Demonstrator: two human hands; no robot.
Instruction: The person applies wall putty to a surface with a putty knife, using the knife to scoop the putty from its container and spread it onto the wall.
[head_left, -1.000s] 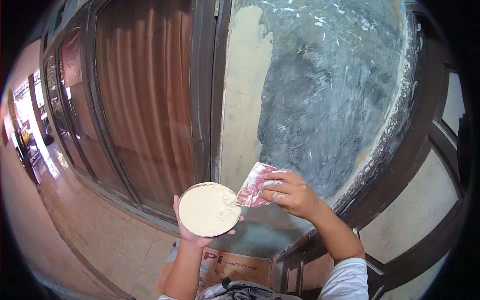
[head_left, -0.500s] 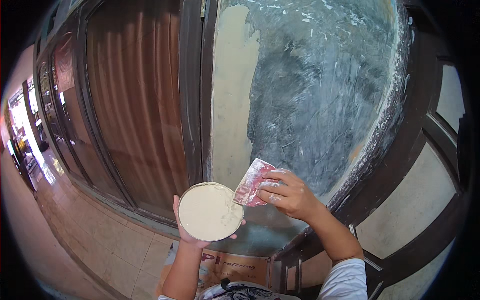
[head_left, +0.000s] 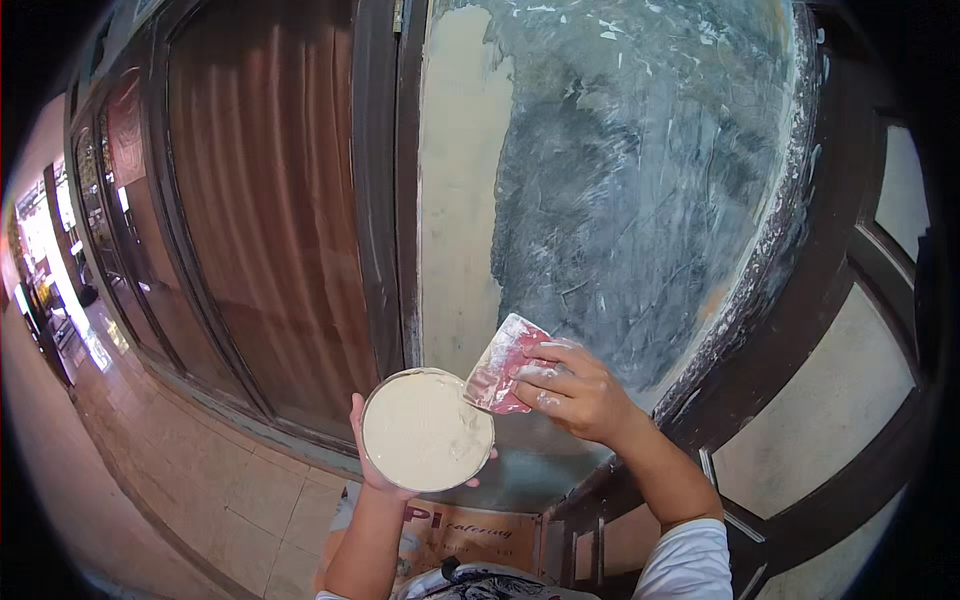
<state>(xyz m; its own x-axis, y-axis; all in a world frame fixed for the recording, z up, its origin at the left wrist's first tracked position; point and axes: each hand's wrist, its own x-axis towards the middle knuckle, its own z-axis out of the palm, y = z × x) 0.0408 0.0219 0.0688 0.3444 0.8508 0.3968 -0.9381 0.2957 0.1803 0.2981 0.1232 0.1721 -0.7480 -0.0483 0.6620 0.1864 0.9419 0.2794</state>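
Observation:
My left hand cups a round tub of cream-coloured putty from below, its fingertips showing at the tub's right side. Between the thumb and fingers of my right hand is a flat red putty scraper, smeared with white. The scraper's lower left edge overlaps the tub's upper right rim; I cannot tell whether it touches the putty. Beyond both hands rises a grey wall, rough and streaked. A cream putty strip runs down its left side.
A dark wooden frame and a window with a brown curtain stand left of the wall. To the right is a dark panelled door. A printed banner lies low in front of me, beside the tiled floor.
The tub has shifted slightly right and down in the picture. The scraper has moved slightly left, so it overlaps the tub's rim more. Both hands keep their hold.

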